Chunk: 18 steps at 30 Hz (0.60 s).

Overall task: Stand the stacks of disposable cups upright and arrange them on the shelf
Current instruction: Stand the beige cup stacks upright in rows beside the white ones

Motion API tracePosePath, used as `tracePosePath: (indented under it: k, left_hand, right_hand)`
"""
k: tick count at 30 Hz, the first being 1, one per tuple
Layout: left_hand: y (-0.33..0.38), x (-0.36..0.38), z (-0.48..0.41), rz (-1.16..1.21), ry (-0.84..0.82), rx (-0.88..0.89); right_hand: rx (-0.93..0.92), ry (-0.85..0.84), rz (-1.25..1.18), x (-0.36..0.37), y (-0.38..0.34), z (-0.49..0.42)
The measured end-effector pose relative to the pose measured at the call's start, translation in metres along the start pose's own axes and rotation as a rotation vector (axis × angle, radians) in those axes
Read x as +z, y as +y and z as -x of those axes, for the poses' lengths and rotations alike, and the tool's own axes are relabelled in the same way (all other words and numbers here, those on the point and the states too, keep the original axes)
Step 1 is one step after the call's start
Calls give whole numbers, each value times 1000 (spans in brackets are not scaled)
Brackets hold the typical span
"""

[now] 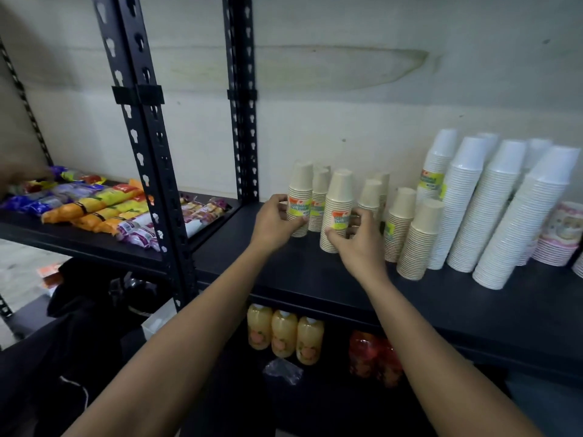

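Observation:
Several stacks of beige paper cups stand upright, rims down, on the black shelf (315, 279). My left hand (277, 220) grips the leftmost beige stack (300, 190) near its label. My right hand (359, 241) holds the front beige stack (339, 200) low down, thumb on its left side and fingers round its right. More beige stacks (419, 234) stand to the right of it. Taller white cup stacks (467, 203) rise further right, some leaning left.
A pink patterned cup stack (558, 238) sits at the far right. Black slotted uprights (145, 152) split this shelf from a left shelf of wrapped snack packs (94, 206). Juice bottles (285, 332) and red bottles (375, 351) stand on the shelf below.

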<state>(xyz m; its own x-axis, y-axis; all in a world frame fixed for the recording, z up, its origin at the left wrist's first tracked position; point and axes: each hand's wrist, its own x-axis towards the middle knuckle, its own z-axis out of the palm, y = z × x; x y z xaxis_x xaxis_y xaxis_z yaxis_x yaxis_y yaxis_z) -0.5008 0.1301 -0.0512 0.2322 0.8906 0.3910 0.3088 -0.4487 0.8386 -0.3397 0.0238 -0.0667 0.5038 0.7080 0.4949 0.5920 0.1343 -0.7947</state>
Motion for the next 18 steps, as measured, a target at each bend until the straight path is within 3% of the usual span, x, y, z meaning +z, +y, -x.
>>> tracePosePath:
  k: [8, 18]
  left_hand:
    - [-40, 2, -22, 50, -20, -78]
    - [-69, 5, -28, 123, -56, -76]
  right_hand:
    - [24, -59, 122, 57, 21, -38]
    - [58, -39, 98, 79, 34, -47]
